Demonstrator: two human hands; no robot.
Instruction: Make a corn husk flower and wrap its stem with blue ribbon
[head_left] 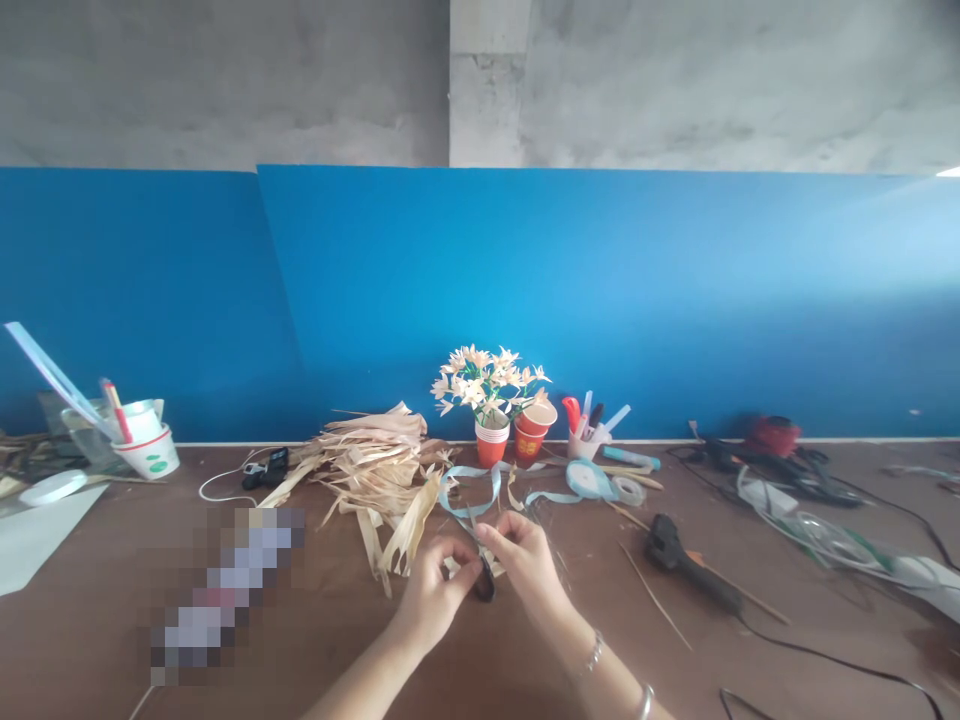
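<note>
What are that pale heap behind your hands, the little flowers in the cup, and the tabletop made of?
The heap of strips looks like dried husk or leaf: straw-coloured, matte, curling. The flowers seem cut from the same pale material, on green stems; too small to be sure. The tabletop looks like brown board with a dull, flat finish, perhaps hardboard.

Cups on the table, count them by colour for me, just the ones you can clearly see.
Red-orange paper cups: 2, side by side at the blue wall, one holding pale flowers.
White cups: 2, one far left with a red rim line, one small one holding pens.
Total: 4 cups.
</note>
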